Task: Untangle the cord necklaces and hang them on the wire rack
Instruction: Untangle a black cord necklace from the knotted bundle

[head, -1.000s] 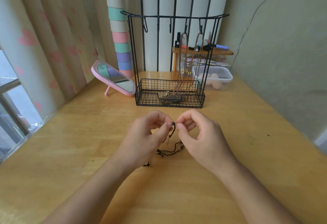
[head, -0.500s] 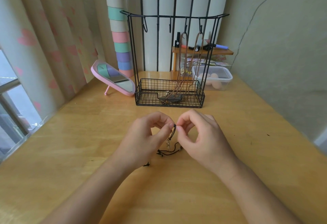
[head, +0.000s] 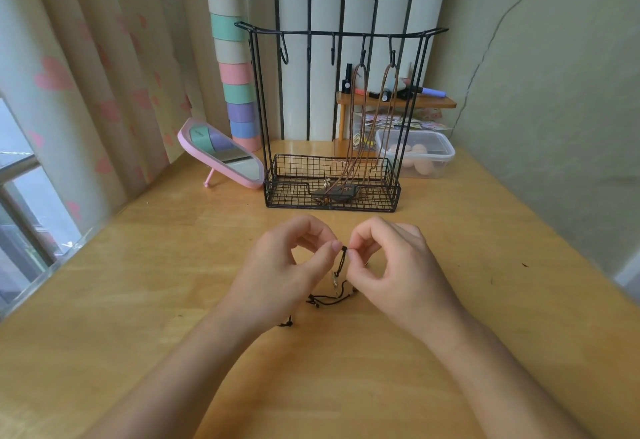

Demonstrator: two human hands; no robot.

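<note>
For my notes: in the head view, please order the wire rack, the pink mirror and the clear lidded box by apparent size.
1. wire rack, clearly largest.
2. and 3. pink mirror and clear lidded box look about alike; the box stands farther back, so I do not rank them.

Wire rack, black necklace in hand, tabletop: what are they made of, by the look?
Wire rack: thin metal wire, matte black coating; welded-looking grid basket and hooks.
Black necklace, pinched between left hand and right hand: braided or twisted cord, probably textile or waxed; limp, knotted ends.
Tabletop: light wood or wood veneer, semi-gloss; visible grain and soft reflections.
</note>
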